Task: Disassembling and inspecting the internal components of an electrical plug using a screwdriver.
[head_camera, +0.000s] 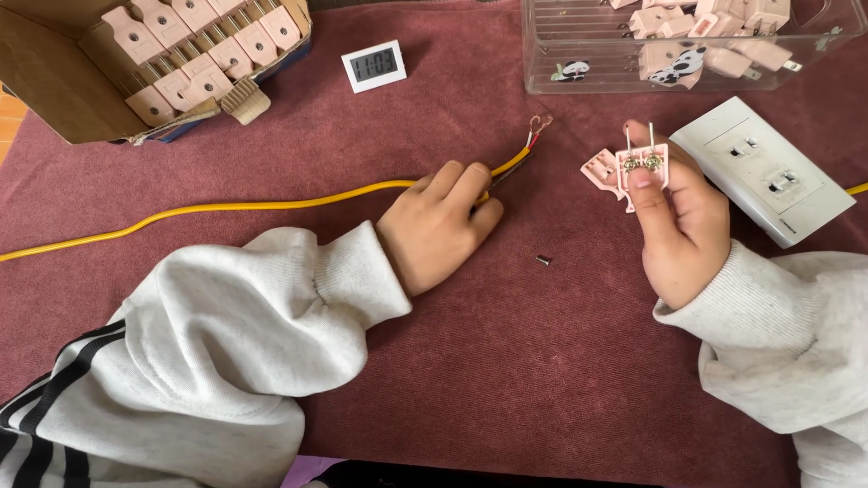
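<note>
at the far left an open brown cardboard box [54, 86] sits on the dark red cloth-covered table [506, 361], packed with rows of pale pink plastic plug bodies [194, 54] with metal prongs. a long yellow sheathed cable [226, 206] runs from the left edge across the cloth toward the middle. above it, near the box, stands a small white digital timer [373, 65] with a grey screen.

the left hand [438, 226], in a light grey sleeve with black stripes, lies knuckles up on the cable near its stripped end; the fingers curl over the cable and pin it against the cloth, closed around it. past the fingertips the bared red and dark inner wires [533, 136] fan out, ending in small loops. a tiny dark screw [543, 260] lies loose on the cloth between the two hands.

the right hand [683, 217] is raised just off the cloth, thumb and fingers pinched tight on an opened pink two-prong plug half [644, 164], its prongs pointing up and brass terminals showing. the pink plug cover [599, 170] lies just beside it on the left. right of the hand lies a white rectangular wall socket block [764, 172]. at the top, a clear plastic bin [579, 54] holds more pink plugs.
</note>
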